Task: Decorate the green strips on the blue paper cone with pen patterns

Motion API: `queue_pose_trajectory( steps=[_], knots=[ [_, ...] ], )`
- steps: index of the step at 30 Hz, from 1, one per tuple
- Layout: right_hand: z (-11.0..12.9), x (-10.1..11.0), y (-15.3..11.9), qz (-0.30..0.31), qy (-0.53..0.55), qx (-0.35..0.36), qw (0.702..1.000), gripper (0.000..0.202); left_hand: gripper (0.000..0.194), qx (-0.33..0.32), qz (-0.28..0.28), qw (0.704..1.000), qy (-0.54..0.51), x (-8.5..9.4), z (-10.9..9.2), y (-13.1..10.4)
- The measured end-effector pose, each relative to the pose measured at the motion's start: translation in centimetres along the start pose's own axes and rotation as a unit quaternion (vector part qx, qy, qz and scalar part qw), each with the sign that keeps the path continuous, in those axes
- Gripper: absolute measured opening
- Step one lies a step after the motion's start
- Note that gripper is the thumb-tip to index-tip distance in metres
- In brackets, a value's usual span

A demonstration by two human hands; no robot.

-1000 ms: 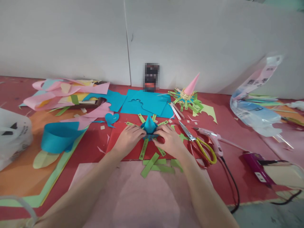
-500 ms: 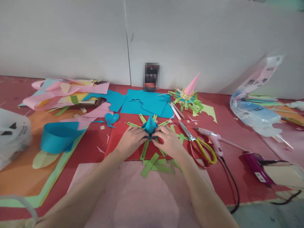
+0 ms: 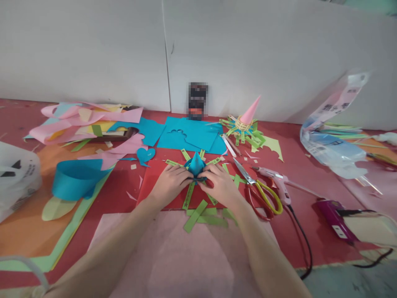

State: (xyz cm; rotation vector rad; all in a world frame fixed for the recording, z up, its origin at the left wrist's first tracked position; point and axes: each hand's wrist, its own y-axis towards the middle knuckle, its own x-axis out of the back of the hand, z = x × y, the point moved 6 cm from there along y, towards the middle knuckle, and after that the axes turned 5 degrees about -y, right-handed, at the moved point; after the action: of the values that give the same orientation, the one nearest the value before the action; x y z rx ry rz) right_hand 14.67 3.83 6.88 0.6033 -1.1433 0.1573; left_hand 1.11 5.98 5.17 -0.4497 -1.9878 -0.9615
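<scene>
A blue paper cone (image 3: 196, 164) stands point-up in front of me, with printed green paper strips (image 3: 189, 195) spreading out from around its base. My left hand (image 3: 174, 180) is closed at the left side of the base. On the right side, my right hand (image 3: 219, 181) pinches the same base. A dark band runs between my fingertips at the front; its exact kind is hard to make out. Red paper (image 3: 167, 203) lies beneath the cone. Plain green strips (image 3: 198, 217) lie loose just in front of it.
Scissors (image 3: 260, 192), a glue gun (image 3: 277, 182) with cord and a purple power box (image 3: 336, 219) lie right. Behind stands a pink cone piece (image 3: 250, 111) with green strips. Blue sheets (image 3: 169, 142), pink scraps (image 3: 62, 130) and a blue paper loop (image 3: 76, 182) lie left and back.
</scene>
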Motion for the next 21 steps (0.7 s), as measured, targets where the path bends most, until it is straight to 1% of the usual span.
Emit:
queue_pose_trajectory(
  steps=[3,8,21],
  knots=[
    [0.22,0.27,0.01,-0.001,0.017,-0.007,1.000,0.013,0.020,0.000,0.001,1.000,-0.004,-0.06,-0.02,-0.01],
    [0.19,0.46,-0.09,-0.015,0.050,-0.020,0.998,0.015,0.017,0.004,-0.002,1.000,-0.011,-0.05,0.10,0.00],
    [0.14,0.23,-0.14,-0.020,0.062,-0.020,0.998,0.015,0.011,0.027,0.004,0.999,-0.038,-0.21,-0.15,0.05]
  ],
)
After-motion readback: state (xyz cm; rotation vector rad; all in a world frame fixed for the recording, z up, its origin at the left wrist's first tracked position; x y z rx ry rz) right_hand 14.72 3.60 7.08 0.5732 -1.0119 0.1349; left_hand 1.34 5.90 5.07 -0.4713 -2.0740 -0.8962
